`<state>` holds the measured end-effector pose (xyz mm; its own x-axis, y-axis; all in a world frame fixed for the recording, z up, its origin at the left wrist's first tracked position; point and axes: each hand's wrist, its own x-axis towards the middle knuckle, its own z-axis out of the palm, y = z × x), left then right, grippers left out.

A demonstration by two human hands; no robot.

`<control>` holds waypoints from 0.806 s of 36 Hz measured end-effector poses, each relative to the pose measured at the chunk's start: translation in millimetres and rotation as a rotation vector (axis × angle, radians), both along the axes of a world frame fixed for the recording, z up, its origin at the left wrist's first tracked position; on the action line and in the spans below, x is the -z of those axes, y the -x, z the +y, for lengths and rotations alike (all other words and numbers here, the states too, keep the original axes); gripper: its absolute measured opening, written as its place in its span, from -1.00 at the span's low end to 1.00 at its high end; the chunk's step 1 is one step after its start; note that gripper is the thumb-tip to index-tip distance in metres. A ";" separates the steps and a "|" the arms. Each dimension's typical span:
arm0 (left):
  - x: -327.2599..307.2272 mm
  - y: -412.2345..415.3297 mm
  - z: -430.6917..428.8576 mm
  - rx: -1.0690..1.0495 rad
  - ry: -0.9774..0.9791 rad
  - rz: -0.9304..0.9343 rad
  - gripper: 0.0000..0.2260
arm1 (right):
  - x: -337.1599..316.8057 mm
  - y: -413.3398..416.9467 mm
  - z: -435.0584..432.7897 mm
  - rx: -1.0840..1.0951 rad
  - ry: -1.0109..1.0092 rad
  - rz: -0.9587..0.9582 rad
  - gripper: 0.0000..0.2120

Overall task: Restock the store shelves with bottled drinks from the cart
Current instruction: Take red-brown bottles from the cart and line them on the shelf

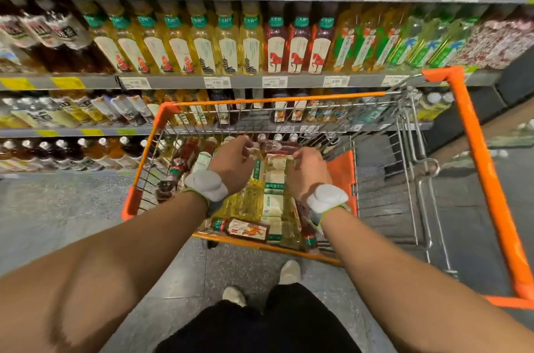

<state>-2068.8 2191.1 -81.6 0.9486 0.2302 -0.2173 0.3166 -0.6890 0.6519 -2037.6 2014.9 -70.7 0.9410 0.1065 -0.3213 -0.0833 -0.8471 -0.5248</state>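
Observation:
The orange-framed wire cart (pixel 161 121) stands in front of me, filled with lying bottles of yellow tea (pixel 248 202) and red tea (pixel 248 229). Both my hands reach down into it. My left hand (pixel 234 163) curls its fingers round the end of a reddish bottle (pixel 273 147) lying crosswise near the cart's far side. My right hand (pixel 307 169) curls its fingers over the top of a pale yellow bottle (pixel 276 164); the fingertips are hidden. The shelves (pixel 248 82) behind the cart hold rows of the same yellow and red bottles.
A second orange cart frame (pixel 479 167) with folded wire parts stands close on the right. Shelf rows run across the whole back, with price tags on their edges. Grey speckled floor lies to the left of the cart, and my feet (pixel 289 271) are just behind it.

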 end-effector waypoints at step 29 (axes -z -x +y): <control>125.1 14.5 205.2 -0.235 0.025 0.238 -0.52 | 118.6 11.5 236.4 -0.139 0.026 0.298 -0.63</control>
<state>-2083.3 2396.3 -206.7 0.7920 0.4281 -0.4353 0.6105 -0.5637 0.5564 -2049.1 2251.3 -189.3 0.7823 0.2155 -0.5844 -0.1122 -0.8742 -0.4725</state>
